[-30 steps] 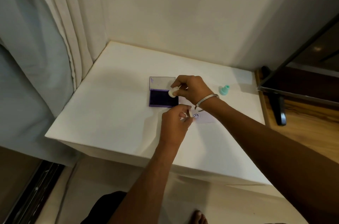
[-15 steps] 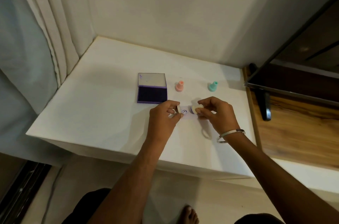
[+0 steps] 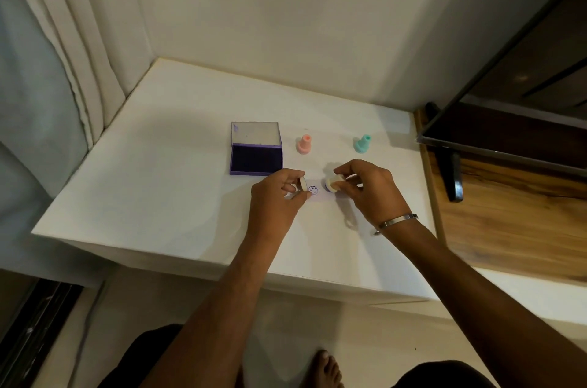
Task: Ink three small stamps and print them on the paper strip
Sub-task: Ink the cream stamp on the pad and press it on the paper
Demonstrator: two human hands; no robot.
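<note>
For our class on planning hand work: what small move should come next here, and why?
Probably press the cream stamp straight down. The right hand grips it over the paper strip, just right of the smiley print, and no second print shows yet. The left hand holds a small cap.

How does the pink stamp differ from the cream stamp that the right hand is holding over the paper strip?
The pink stamp stands upright and untouched behind the paper strip; the cream stamp is tilted, gripped by the right hand at the strip. The pink one stands nearer the ink pad. Both are small stamps.
</note>
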